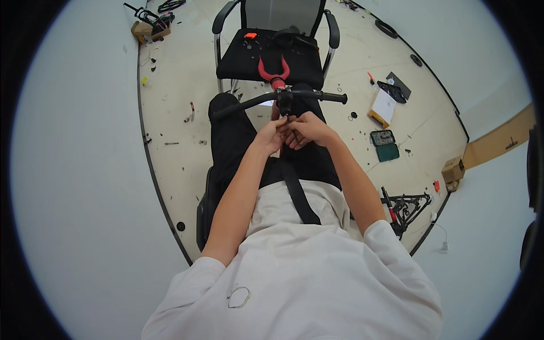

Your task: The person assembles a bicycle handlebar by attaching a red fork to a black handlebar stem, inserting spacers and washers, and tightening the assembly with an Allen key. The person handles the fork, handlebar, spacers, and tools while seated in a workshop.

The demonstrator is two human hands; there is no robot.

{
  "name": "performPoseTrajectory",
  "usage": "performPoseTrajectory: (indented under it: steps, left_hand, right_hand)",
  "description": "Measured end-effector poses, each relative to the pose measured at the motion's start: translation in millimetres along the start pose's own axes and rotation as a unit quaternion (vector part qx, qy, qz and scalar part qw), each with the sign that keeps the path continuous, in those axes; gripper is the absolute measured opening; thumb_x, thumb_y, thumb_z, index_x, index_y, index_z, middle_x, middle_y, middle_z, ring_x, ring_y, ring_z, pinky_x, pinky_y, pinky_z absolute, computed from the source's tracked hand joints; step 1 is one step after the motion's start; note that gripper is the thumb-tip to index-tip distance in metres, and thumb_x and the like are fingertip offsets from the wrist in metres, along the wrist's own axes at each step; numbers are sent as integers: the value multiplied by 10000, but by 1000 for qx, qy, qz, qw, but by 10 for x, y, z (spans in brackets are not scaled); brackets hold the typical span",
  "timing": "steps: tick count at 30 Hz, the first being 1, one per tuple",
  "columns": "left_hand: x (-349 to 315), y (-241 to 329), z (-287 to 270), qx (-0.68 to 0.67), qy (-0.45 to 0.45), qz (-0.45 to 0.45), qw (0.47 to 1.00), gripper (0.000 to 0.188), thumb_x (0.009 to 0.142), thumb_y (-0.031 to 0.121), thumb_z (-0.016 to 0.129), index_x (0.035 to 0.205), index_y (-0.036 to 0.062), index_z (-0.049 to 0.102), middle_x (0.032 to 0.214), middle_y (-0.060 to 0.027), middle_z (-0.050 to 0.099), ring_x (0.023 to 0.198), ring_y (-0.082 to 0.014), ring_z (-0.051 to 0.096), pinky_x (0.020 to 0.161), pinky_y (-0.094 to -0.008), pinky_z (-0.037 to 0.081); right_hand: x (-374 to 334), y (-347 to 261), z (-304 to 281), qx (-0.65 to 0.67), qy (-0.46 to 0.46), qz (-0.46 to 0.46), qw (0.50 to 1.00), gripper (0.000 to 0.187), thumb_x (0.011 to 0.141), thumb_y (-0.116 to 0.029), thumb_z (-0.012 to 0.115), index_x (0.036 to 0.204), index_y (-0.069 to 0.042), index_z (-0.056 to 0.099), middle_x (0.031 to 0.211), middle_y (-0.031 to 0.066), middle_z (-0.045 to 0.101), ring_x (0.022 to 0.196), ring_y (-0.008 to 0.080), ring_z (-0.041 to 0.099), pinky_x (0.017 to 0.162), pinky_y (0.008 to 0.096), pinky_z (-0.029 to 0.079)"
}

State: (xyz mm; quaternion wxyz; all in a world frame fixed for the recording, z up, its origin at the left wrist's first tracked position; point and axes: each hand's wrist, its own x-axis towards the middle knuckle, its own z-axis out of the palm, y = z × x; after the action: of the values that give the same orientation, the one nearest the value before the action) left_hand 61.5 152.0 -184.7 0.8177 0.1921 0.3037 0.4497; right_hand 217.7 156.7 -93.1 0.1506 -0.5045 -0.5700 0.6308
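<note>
A black handlebar (243,105) lies crosswise above my thighs, joined at its middle to a black stem (285,103). Beyond it, a red fork (273,76) points away, its two prongs at the edge of the chair seat. Just on the near side of the stem, my left hand (272,136) is closed, fingertips pinched together against my other fingers. My right hand (309,131) is closed too, meeting the left at the fingertips. A thin dark piece (295,135) shows beside the right fingers; its kind is too small to tell.
An office chair (272,54) stands ahead, with an orange item (250,35) and small dark parts on its seat. To the right on the floor lie a green tool case (387,152), a yellow-and-white box (383,106) and a black bike frame (409,208). Loose parts (191,113) are scattered left.
</note>
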Motion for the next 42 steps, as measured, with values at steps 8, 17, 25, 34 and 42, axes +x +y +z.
performPoseTrajectory:
  steps: [8, 17, 25, 34, 42]
  left_hand:
    - [151, 16, -20, -10, 96, -7, 995, 201, 858, 297, 750, 921, 137, 646, 838, 5, 645, 757, -169, 590, 655, -345, 461]
    - [66, -2, 17, 142, 146, 14, 979, 227, 871, 326, 739, 959, 130, 666, 867, 3, 658, 723, -134, 557, 629, -323, 436]
    - [66, 12, -19, 35, 53, -1, 998, 228, 944, 314, 637, 1005, 101, 688, 941, -6, 676, 883, -144, 581, 764, -320, 437]
    - [156, -6, 18, 65, 171, 39, 982, 241, 805, 278, 815, 845, 100, 658, 721, -23, 645, 516, -173, 553, 442, -278, 382]
    - [52, -37, 56, 19, 132, 47, 990, 242, 908, 290, 684, 991, 64, 664, 871, -47, 683, 736, -187, 610, 639, -309, 470]
  right_hand:
    - [-76, -5, 95, -95, 8, 12, 995, 345, 949, -222, 565, 924, 111, 652, 801, 193, 697, 634, 257, 708, 566, 329, 599]
    - [-60, 115, 124, -90, 62, -19, 994, 328, 926, -172, 549, 794, 113, 645, 707, 185, 688, 592, 248, 701, 538, 332, 597]
    - [-29, 136, 144, -23, 17, -17, 999, 389, 984, -262, 495, 914, 90, 644, 740, 152, 689, 581, 228, 681, 558, 318, 592]
    - [-162, -44, 216, -216, 75, -50, 972, 368, 839, -252, 663, 708, 92, 677, 650, 140, 683, 610, 225, 704, 564, 323, 593]
    - [-146, -39, 193, -136, 108, -46, 984, 238, 848, -62, 555, 741, 128, 650, 682, 177, 683, 643, 261, 713, 585, 338, 604]
